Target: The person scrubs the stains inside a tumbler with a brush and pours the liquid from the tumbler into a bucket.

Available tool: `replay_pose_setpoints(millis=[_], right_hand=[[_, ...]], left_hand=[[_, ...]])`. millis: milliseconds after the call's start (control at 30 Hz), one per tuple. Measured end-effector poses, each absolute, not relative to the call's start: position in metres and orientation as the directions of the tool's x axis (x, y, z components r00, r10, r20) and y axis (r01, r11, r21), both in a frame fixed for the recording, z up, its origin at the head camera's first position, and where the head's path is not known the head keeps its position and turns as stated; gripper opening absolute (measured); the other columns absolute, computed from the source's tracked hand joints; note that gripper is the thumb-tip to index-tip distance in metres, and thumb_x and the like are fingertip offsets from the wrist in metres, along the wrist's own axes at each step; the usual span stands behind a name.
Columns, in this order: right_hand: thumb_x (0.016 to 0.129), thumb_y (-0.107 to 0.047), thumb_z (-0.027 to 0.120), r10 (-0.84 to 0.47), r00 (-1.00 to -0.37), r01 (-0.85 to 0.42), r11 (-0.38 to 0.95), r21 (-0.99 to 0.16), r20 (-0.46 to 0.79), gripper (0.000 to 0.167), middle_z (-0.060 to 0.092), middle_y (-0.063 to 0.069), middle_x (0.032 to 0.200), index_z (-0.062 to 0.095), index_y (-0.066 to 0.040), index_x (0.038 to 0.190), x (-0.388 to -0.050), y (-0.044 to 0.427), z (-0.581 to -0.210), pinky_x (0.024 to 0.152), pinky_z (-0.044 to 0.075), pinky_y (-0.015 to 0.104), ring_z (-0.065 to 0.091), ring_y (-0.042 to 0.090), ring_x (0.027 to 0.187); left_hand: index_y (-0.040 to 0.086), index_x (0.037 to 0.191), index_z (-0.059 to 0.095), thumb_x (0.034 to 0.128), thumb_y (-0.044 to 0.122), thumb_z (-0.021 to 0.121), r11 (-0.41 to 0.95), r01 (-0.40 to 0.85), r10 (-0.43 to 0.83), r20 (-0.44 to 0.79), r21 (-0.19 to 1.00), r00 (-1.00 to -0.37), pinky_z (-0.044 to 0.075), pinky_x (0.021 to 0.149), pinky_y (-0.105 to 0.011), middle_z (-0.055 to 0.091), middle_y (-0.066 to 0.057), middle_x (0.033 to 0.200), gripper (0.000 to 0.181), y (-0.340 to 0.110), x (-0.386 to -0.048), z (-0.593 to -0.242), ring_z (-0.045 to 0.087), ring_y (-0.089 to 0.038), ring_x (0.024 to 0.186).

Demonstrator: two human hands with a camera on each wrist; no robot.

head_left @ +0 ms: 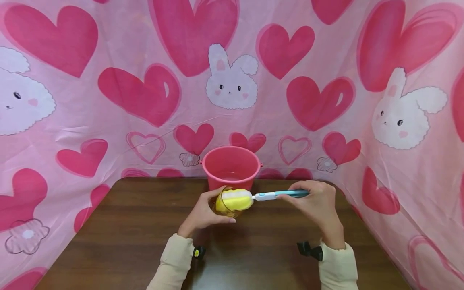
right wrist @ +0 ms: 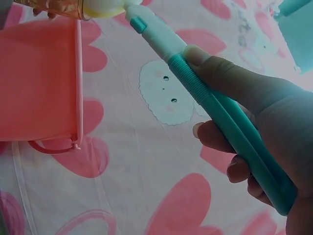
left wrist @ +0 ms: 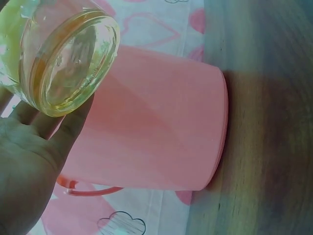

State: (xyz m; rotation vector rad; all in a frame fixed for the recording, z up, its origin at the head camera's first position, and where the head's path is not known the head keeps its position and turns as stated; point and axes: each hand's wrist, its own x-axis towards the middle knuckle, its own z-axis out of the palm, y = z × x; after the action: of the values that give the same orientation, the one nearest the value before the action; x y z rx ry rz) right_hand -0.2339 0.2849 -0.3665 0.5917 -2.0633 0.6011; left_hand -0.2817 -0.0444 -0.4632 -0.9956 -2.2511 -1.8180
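Observation:
The left hand (head_left: 205,210) grips an amber glass cup (head_left: 220,204), tilted on its side with its mouth toward the right. In the left wrist view the cup's thick round base (left wrist: 78,63) faces the camera, with the palm (left wrist: 24,161) beneath it. The right hand (head_left: 319,203) holds a brush by its teal and white handle (head_left: 286,194), thumb on top and fingers curled below in the right wrist view, where the handle (right wrist: 230,122) slants. The brush's yellow and white sponge head (head_left: 237,199) is partly inside the cup.
A pink bucket (head_left: 232,177) stands at the table's back edge, just behind the cup; its side (left wrist: 151,117) fills much of the left wrist view. The brown wooden table (head_left: 145,225) is surrounded by a pink cloth (head_left: 250,121) with hearts and rabbits.

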Motion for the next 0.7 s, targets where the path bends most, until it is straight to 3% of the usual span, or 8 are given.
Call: replay_pose_setpoints(millis=[233,333,467,667,700], right_hand=[[0.051,-0.031,0.103,-0.220,-0.482,-0.609,0.780,-0.144,0.848,0.036,0.069,-0.008,0.063,0.079,-0.017,0.072,-0.233,0.280,-0.366,0.050,0.042,0.020,0.051,0.004,0.051],[0.063,-0.052,0.094,-0.235,-0.466,-0.613,0.781,-0.119,0.853,0.039,0.070,-0.008,0.064,0.079,-0.017,0.073,-0.233,0.279,-0.366,0.050,0.042,0.020,0.053,0.004,0.051],[0.074,-0.076,0.070,-0.245,-0.425,-0.627,0.774,-0.088,0.871,0.058,0.070,-0.009,0.064,0.079,-0.019,0.072,-0.234,0.276,-0.366,0.048,0.039,0.018,0.053,0.005,0.050],[0.078,-0.077,0.064,-0.257,-0.395,-0.627,0.777,-0.054,0.882,0.062,0.069,-0.007,0.063,0.079,-0.018,0.072,-0.233,0.273,-0.366,0.047,0.037,0.019,0.052,0.005,0.049],[0.075,-0.073,0.073,-0.260,-0.396,-0.621,0.782,-0.048,0.880,0.056,0.069,-0.007,0.063,0.079,-0.017,0.072,-0.233,0.273,-0.366,0.047,0.037,0.019,0.052,0.005,0.049]], left_hand=[[0.022,0.148,0.054,0.0722,0.021,0.093,0.103,0.516,0.425,0.432,0.850,-0.796,0.057,0.095,-0.035,0.063,0.006,0.135,0.085,-0.044,-0.281,-0.462,0.056,-0.024,0.121],[0.019,0.148,0.054,0.0724,0.022,0.093,0.103,0.525,0.429,0.439,0.845,-0.790,0.057,0.095,-0.037,0.063,0.004,0.135,0.085,-0.044,-0.281,-0.461,0.055,-0.025,0.122],[0.019,0.148,0.054,0.0727,0.024,0.093,0.104,0.532,0.427,0.446,0.840,-0.787,0.058,0.095,-0.037,0.063,0.004,0.135,0.085,-0.045,-0.281,-0.461,0.056,-0.025,0.122],[0.017,0.147,0.055,0.0728,0.023,0.093,0.106,0.529,0.418,0.445,0.842,-0.792,0.057,0.095,-0.037,0.063,0.005,0.134,0.084,-0.045,-0.279,-0.460,0.055,-0.025,0.122],[0.018,0.147,0.055,0.0728,0.023,0.093,0.108,0.526,0.418,0.441,0.844,-0.794,0.057,0.095,-0.037,0.063,0.005,0.134,0.084,-0.045,-0.278,-0.459,0.055,-0.025,0.122]])
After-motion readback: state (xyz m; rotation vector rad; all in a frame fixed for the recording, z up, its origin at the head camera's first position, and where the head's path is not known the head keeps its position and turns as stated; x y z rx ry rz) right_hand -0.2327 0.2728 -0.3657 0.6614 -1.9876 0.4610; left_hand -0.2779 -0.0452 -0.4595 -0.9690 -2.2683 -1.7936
